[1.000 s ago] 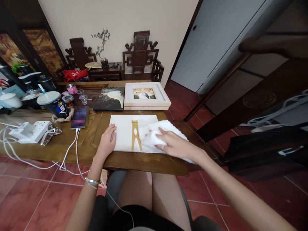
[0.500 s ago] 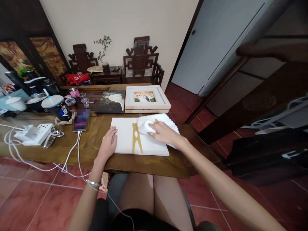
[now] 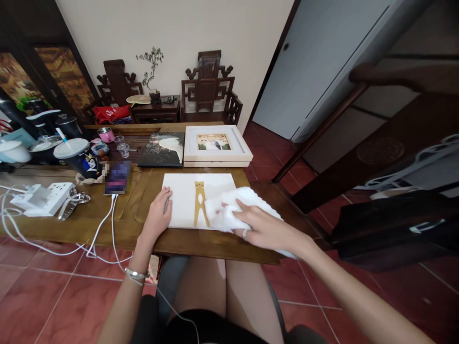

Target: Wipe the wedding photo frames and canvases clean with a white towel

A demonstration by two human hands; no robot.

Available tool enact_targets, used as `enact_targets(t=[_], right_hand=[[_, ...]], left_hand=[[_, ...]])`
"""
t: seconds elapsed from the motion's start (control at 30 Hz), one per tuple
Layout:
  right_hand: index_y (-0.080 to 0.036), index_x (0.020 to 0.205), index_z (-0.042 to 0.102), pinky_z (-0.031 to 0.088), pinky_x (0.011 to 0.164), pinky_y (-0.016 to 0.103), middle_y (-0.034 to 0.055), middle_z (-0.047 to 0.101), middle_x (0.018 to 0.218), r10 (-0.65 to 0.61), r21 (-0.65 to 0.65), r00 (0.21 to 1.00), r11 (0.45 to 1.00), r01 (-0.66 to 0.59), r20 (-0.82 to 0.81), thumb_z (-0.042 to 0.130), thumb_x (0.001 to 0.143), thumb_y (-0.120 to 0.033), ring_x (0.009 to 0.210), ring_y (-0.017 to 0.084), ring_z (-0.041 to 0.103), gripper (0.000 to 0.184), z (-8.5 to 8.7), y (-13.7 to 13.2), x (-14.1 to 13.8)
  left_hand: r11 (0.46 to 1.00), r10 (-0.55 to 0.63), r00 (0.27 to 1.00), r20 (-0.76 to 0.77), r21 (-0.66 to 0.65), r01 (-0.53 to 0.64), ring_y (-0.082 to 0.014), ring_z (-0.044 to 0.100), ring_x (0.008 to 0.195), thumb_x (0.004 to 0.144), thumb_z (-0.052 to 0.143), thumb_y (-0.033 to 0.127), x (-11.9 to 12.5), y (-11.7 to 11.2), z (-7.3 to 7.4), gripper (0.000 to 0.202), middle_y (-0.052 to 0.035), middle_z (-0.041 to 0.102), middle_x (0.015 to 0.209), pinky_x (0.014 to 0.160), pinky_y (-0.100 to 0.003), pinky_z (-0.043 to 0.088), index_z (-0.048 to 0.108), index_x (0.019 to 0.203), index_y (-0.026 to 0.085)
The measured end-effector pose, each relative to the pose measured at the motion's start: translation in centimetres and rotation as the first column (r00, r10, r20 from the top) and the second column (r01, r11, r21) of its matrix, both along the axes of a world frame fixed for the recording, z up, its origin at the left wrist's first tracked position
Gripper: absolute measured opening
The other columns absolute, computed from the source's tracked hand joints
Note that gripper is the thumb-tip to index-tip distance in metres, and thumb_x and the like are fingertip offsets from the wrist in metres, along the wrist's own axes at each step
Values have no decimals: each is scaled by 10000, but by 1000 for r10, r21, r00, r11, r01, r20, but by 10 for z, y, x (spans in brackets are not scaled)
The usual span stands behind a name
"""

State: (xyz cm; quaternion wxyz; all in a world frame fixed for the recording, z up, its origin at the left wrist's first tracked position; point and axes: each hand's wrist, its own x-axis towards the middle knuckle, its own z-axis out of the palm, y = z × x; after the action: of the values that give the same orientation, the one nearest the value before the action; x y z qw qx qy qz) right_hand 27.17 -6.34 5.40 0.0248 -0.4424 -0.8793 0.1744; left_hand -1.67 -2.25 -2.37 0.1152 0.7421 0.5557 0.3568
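Right hand [image 3: 265, 229] lies palm-down on a white cloth [image 3: 224, 212], fingers spread over the bunched part. The grip is loose and pressing, not wrapped round it. The cloth covers the near right corner of a white board [image 3: 182, 196] and trails off the near edge of the tabletop [image 3: 107, 224] under the wrist. The board lies flat at the near edge, middle of the tabletop, with a gold peg-shaped piece [image 3: 200, 205] on it just left of the cloth.

Left hand [image 3: 158, 216] rests flat on the board's left edge, fingers out, grip unclenched. There is a small dark thing by the fingers, too small to tell.

Behind the board are a framed photo [image 3: 215, 143] and a dark picture [image 3: 163, 149], side by side. Toward the left edge are a phone [image 3: 117, 177] with a white cable [image 3: 103, 222], a lidded cup [image 3: 77, 155] and a power strip [image 3: 45, 198].
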Motion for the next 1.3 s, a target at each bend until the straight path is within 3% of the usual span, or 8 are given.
enact_targets(t=[0.13,0.33,0.67,0.77,0.9,1.0,1.13,1.3], right_hand=[[-176,808,588,420,821,359,107,650,824,-32,135,998,991,23,60,464,857,-238,975,311,580,147,-10,54,-8],[-150,805,595,403,836,371,119,658,817,-77,231,997,971,68,31,451,860,-196,879,292,597,162,-14,111,-25],[-147,841,609,232,1105,532,209,593,1233,142,221,990,966,-135,-13,510,751,-101,1344,334,361,141,-14,4,-19],[-178,791,585,304,1078,498,183,581,1262,172,127,984,978,-164,-49,520,723,-82,1331,323,383,135,-8,-21,-8],[-200,795,554,510,787,404,124,667,934,-29,85,995,996,37,-91,507,813,-187,995,304,614,53,3,-7,4],[-187,887,562,503,833,447,150,631,1125,-95,271,985,953,132,-146,475,794,-93,1036,307,597,158,11,23,-1],[-190,982,626,266,1065,629,94,334,1515,-59,521,995,848,95,-86,405,774,47,1388,356,266,385,8,53,-35],[-173,1146,629,365,1019,588,171,410,1458,27,377,989,923,-79,143,484,766,54,1347,384,343,466,-17,42,-75]], left_hand=[[1000,-10,1000,14,9,9,-246,479,1298,896,419,205,-1,1,-2,319,-171,568,1324,1116,-442,354,608,1134,111],[1000,-9,1000,28,22,8,-248,492,1287,888,428,196,-2,1,-3,307,-151,578,1316,1107,-463,362,607,1130,140],[1000,0,1000,18,0,0,-252,484,1293,895,424,207,0,0,-1,311,-162,568,1325,1120,-452,347,609,1130,123],[1000,-1,1000,13,10,1,-250,482,1295,901,419,211,0,0,-1,314,-175,569,1321,1117,-448,353,606,1131,108],[1000,0,1000,14,3,0,-247,483,1295,898,424,210,0,0,-1,305,-159,568,1328,1114,-460,354,606,1131,134],[1000,-2,1000,26,5,2,-249,483,1295,894,427,208,0,0,-2,306,-161,567,1328,1114,-454,355,608,1128,132],[1000,-9,999,35,12,8,-246,483,1295,891,428,203,-1,0,-2,304,-146,572,1325,1107,-455,364,606,1132,149],[1000,-8,1000,29,4,8,-246,475,1302,896,424,207,-1,0,-1,306,-153,572,1324,1109,-453,360,604,1135,141]])
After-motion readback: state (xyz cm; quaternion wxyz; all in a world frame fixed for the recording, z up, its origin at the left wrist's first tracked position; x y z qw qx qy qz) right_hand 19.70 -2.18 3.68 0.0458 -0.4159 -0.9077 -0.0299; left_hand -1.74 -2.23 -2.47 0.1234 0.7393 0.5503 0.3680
